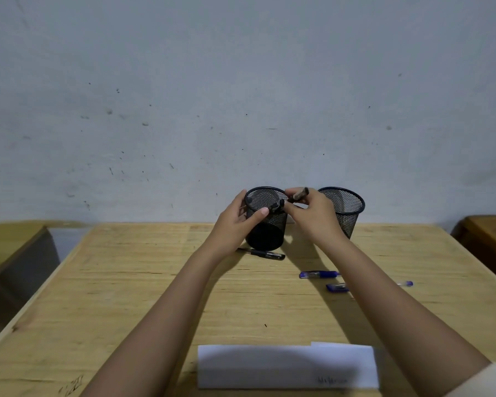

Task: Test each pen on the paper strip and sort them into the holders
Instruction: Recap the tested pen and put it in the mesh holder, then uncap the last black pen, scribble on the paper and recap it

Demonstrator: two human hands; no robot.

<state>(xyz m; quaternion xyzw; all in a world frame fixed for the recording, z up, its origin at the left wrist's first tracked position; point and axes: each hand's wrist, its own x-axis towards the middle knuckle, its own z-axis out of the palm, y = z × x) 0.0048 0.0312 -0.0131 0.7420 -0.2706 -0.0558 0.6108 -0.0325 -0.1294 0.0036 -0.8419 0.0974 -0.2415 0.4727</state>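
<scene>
Up near the far edge of the bench (155,282), both hands are raised right in front of the two black mesh holders. The right hand (312,216) has its fingers curled around a dark pen (299,194), pinching it so it tilts up and to the right. The left hand (235,219) is pinching a short dark piece between thumb and fingertips. It looks like the cap (277,207), though it's a bit blurry. Cap and pen sit end to end, and I honestly can't tell if they're touching or just apart.

Behind the hands, the left holder (265,239) and the right holder (347,207) stand upright side by side against a scuffed grey wall (241,81).

A black pen (265,254) lies flat on the bench just in front of the left holder. Off to the right are a blue pen (318,274) and a second blue pen (337,287), the second one partly hidden under the right forearm.

The white paper strip (287,366) lies at the near edge, well apart from the holders, with a small scribble (331,380) near its right end.
</scene>
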